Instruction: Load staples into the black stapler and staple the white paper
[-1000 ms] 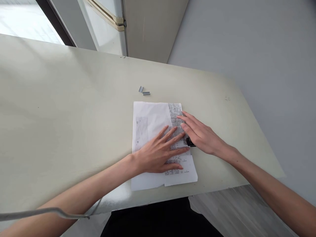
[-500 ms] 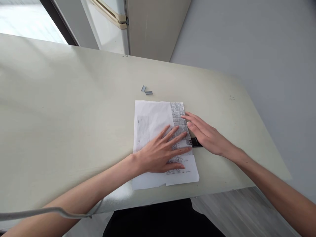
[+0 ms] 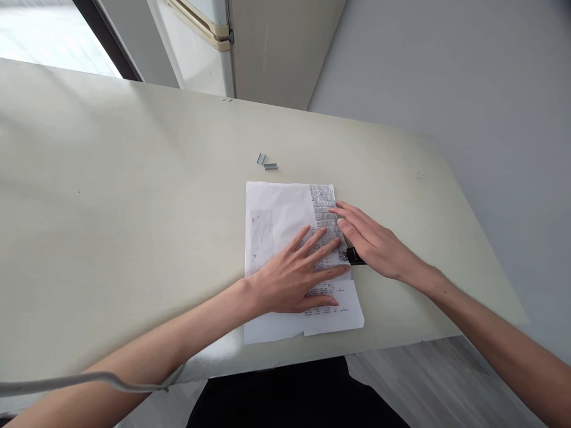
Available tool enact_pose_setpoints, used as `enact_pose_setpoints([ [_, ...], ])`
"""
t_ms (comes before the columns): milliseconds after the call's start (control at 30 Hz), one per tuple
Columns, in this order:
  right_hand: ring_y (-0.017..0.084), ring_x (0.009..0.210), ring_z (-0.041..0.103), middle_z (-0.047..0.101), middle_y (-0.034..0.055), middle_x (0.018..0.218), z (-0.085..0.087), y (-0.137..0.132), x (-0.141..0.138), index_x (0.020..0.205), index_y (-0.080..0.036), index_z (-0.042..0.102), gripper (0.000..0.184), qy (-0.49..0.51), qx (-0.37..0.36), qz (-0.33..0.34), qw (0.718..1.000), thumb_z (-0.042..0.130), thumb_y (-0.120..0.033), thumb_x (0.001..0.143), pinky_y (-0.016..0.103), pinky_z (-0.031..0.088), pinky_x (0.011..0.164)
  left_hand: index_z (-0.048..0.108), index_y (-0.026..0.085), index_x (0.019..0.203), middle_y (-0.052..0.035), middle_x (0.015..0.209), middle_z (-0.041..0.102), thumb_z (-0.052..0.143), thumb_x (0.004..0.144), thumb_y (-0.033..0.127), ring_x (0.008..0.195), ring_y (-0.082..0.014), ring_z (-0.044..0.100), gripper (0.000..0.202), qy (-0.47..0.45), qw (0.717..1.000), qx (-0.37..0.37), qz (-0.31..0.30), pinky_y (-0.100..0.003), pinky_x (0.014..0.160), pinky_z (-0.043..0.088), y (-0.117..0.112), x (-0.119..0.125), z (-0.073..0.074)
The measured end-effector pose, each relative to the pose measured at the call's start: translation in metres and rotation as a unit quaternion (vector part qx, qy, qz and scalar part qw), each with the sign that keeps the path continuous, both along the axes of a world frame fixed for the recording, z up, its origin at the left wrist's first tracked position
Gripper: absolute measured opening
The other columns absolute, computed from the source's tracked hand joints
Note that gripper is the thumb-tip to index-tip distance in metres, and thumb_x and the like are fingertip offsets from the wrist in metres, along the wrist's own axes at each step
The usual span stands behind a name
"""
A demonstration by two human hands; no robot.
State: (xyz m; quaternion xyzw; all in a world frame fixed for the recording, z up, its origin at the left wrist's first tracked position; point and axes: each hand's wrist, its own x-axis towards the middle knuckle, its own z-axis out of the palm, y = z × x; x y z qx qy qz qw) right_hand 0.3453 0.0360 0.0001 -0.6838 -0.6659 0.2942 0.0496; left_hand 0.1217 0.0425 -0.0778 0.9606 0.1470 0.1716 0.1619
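Observation:
My left hand (image 3: 292,276) lies flat with spread fingers on a stack of white printed paper sheets (image 3: 279,199), pinning it to the table. Dense rows of metal staples (image 3: 323,199) cover the paper's upper right side. At the right edge sits a black stapler (image 3: 355,256), its front end over the sheets and its rear hidden under my right hand (image 3: 375,244). That hand rests palm down on the stapler, fingers stretched toward the paper's edge. Two small strips of staples (image 3: 270,167) lie beyond the stack.
The pale table (image 3: 147,190) spreads to both sides, its near edge close to my dark clothing (image 3: 289,398). A grey cable (image 3: 98,380) crosses over my left forearm. Behind the table stand a fridge (image 3: 276,47) and a grey wall (image 3: 446,71).
The view has shifted very slightly, so the paper and staple strips appear a little farther right. Both hands keep the same places on the paper and the stapler.

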Motion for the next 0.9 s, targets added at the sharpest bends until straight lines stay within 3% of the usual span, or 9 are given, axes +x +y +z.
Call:
enact_pose_setpoints([
  [367, 0.032, 0.155, 0.041, 0.034, -0.0045, 0.174, -0.003, -0.001, -0.007, 0.158, -0.039, 0.047, 0.06, -0.083, 0.026, 0.028, 0.996, 0.018, -0.061, 0.11, 0.056, 0.042, 0.123, 0.047, 0.029, 0.16, -0.0076, 0.177, 0.02, 0.044, 0.107, 0.065, 0.164, -0.0347, 0.007, 0.064, 0.021, 1.0, 0.021, 0.005, -0.061, 0.132, 0.009, -0.001, 0.001, 0.001],
  [633, 0.034, 0.156, 0.04, 0.036, 0.0036, 0.173, -0.011, -0.004, -0.013, 0.159, -0.036, 0.046, 0.056, -0.134, 0.088, 0.057, 0.985, 0.021, -0.053, 0.112, 0.063, 0.042, 0.12, 0.051, 0.025, 0.158, -0.0098, 0.177, 0.017, 0.05, 0.106, 0.061, 0.163, -0.0382, 0.009, 0.063, 0.003, 1.0, 0.002, 0.004, -0.061, 0.132, 0.009, -0.001, 0.0, 0.001],
  [767, 0.036, 0.158, 0.036, 0.038, 0.0081, 0.172, -0.019, -0.006, -0.018, 0.161, -0.033, 0.046, 0.054, -0.182, 0.133, 0.072, 0.972, 0.026, -0.048, 0.112, 0.065, 0.043, 0.118, 0.045, 0.025, 0.162, -0.0128, 0.176, 0.019, 0.05, 0.106, 0.061, 0.163, -0.0381, 0.01, 0.067, -0.005, 1.0, -0.001, 0.002, -0.062, 0.132, 0.011, -0.002, -0.001, 0.002],
  [900, 0.038, 0.158, 0.034, 0.038, 0.0111, 0.171, -0.028, -0.006, -0.025, 0.161, -0.028, 0.047, 0.054, -0.213, 0.17, 0.096, 0.957, 0.03, -0.043, 0.112, 0.064, 0.04, 0.121, 0.039, 0.029, 0.165, -0.0087, 0.176, 0.024, 0.051, 0.106, 0.06, 0.163, -0.0365, 0.011, 0.067, -0.012, 1.0, -0.005, 0.002, -0.062, 0.132, 0.011, -0.002, -0.001, 0.001],
])
